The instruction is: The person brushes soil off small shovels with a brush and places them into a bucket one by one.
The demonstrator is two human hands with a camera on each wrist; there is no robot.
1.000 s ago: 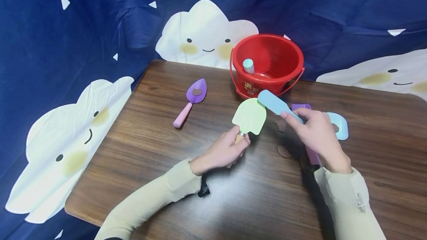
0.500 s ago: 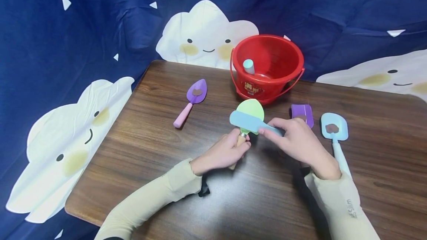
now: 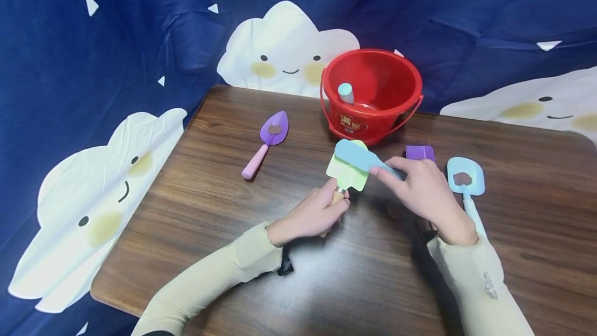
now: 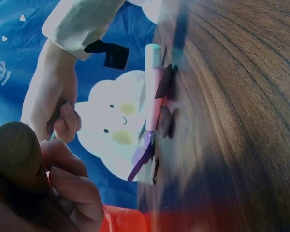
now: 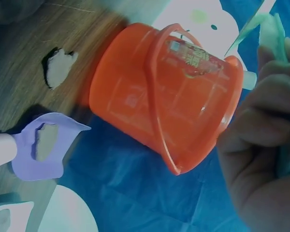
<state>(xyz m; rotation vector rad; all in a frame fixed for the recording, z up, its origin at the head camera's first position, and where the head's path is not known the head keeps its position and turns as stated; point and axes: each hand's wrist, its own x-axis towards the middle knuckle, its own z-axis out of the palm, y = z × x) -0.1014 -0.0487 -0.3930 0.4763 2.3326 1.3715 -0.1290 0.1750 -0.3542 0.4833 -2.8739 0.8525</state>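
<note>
My left hand [image 3: 311, 212] grips the wooden handle [image 4: 17, 152] of a toy shovel with a pale green blade [image 3: 344, 174]. That blade points away, towards the bucket. In my right hand [image 3: 426, 191] is a flat light-blue tool with a rounded end [image 3: 355, 154], pinched by its narrower part. The blue end lies across the upper part of the green blade in the head view and hides some of it; whether they touch I cannot tell. A red bucket [image 3: 373, 124] stands just beyond, with the pale blue end of a handle [image 3: 345, 94] showing inside.
To the left lies a purple trowel [image 3: 276, 138] with a pink handle and a brown piece on it. Right of the bucket are a purple shovel [image 3: 416, 153], partly hidden, and a light-blue shovel [image 3: 477, 183]. A loose flat piece [image 5: 60, 68] lies near the bucket.
My right hand has brought the blue tool left over the green blade, then slid it slightly up towards the blade's tip. The left hand has stayed nearly still.
</note>
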